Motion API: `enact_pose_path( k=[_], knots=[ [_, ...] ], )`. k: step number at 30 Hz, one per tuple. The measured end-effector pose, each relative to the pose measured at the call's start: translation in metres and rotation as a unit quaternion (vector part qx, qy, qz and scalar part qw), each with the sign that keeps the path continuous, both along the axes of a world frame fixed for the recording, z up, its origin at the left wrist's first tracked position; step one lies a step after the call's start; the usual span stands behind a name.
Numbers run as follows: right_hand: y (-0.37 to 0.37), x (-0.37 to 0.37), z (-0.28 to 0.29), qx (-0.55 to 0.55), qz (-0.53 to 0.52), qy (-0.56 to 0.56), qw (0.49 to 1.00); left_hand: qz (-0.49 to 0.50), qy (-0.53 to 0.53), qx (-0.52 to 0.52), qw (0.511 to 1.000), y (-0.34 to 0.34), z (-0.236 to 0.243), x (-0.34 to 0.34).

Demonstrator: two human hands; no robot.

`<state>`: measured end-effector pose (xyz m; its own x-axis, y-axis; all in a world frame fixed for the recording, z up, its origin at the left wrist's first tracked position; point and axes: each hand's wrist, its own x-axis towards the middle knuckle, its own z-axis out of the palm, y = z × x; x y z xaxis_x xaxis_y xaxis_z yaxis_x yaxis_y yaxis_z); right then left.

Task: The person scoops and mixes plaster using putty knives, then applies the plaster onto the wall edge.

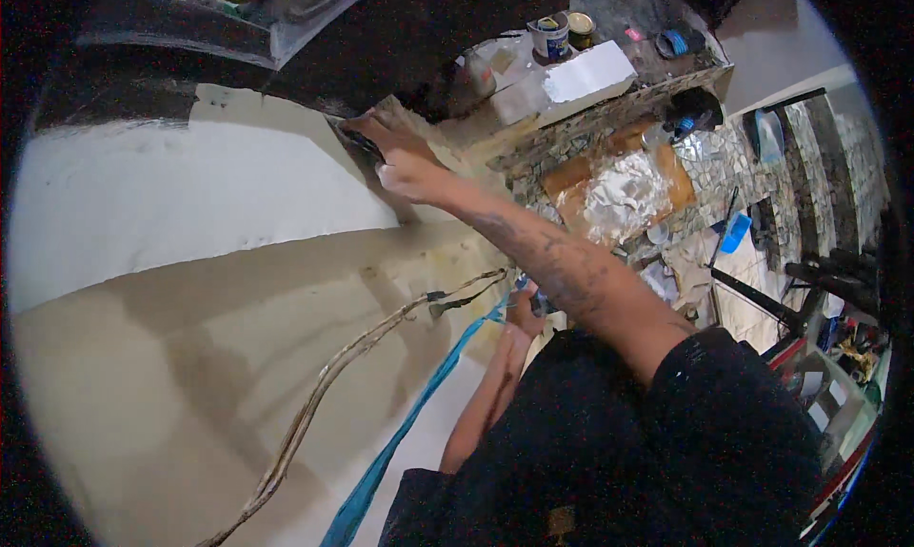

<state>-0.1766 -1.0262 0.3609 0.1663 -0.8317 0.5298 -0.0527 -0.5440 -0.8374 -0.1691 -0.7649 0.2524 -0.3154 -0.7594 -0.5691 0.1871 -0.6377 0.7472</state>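
Note:
High on the wall, my right hand [409, 166] at the end of a tattooed forearm is closed on a dark flat-bladed putty knife [360, 145]. Its blade rests at the right end of a band of white filler [243, 176], which has a ragged lower edge over the beige wall [124, 357]. Lower and nearer my body, my left hand [522, 315] is closed round something with blue and dark parts, mostly hidden by the fingers and the right forearm. Beside that hand run a twisted blue plastic strip [419, 406] and a pair of pale cables [328, 374].
A ledge to the right carries a paint tin [550, 39], an open can [580, 28] and a white block [590, 73]. Below, white powder [624, 195] lies on brown cardboard [569, 178] over a stone-patterned floor. A blue dustpan [735, 233] stands farther right.

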Motion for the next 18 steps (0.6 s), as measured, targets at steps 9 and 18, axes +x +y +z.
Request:
enact_pose_path(
  k=[9, 18],
  knots=[
    [0.055, -0.028, 0.087, 0.086, -0.099, 0.038, 0.991, -0.174, -0.222, -0.338, 0.898, -0.011, 0.008, 0.005],
    [0.122, -0.147, 0.109, 0.082, 0.109, -0.034, 0.99, -0.219, -0.223, -0.363, 0.878, -0.034, 0.06, -0.039]
  ],
)
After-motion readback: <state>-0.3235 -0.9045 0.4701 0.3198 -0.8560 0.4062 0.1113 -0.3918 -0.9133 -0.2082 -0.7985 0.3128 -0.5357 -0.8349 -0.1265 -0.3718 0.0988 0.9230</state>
